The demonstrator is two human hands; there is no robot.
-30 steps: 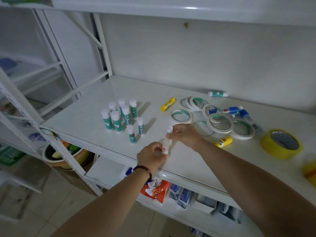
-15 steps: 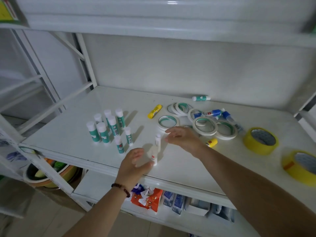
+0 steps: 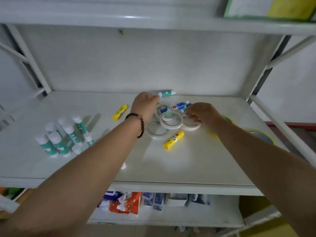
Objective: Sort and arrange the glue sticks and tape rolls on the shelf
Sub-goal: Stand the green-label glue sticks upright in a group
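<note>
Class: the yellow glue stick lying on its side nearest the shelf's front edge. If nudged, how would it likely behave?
The yellow glue stick is a cylinder lying flat, so a sideways nudge would probably roll it. It looks like small rigid plastic: likely light and stiff. The smooth white shelf would offer little to stop it.

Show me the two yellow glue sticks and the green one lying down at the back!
Near yellow glue stick [image 3: 173, 140], head view, middle of its body.
Far yellow glue stick [image 3: 120, 112], head view, middle of its body.
Lying green glue stick [image 3: 166, 93], head view, green label.

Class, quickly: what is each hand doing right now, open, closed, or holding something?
Left hand: reaching the lying teal glue stick; grip cannot be told.
Right hand: fingers on a white tape roll, not lifted; grip cannot be told.
</note>
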